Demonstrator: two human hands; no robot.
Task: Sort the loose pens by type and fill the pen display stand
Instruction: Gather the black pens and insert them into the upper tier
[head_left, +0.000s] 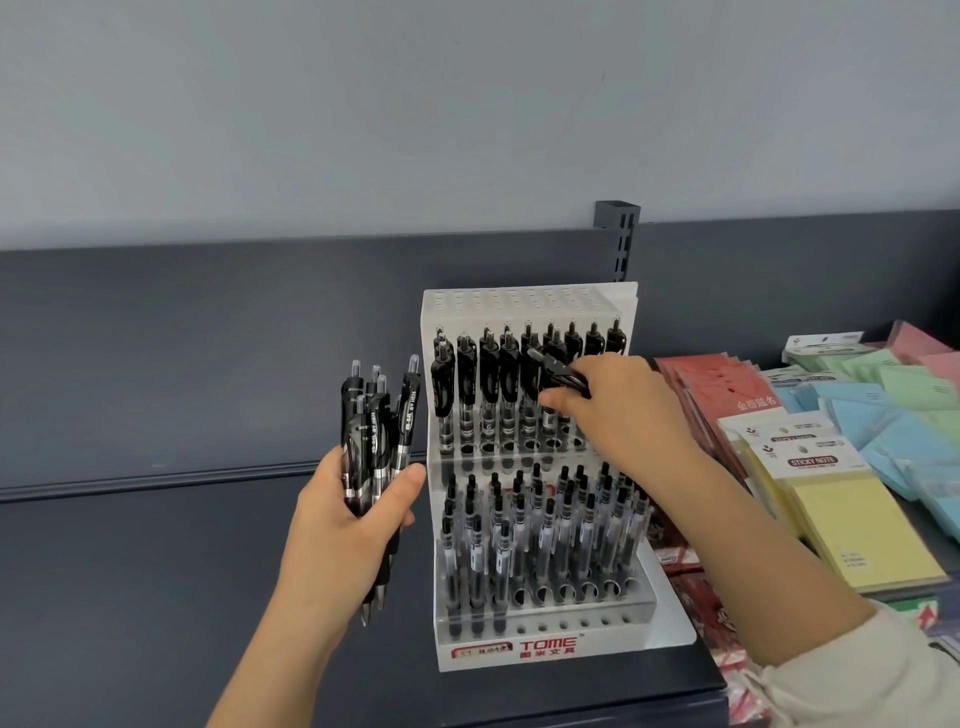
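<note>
Left hand (337, 525) clenched round bundle of black pens (375, 426), just left of display stand (540, 656). Right hand (628, 410) pinches single pen (558, 370) over stand's middle tier. Judged: light, stiff, slick barrels; grasp mid-barrel.

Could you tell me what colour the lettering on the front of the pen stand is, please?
Red lettering on the white pen stand, seen in the head view.

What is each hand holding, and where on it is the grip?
Left hand grips a bundle of black pens round their lower barrels; right hand pinches one black pen by its barrel.
</note>
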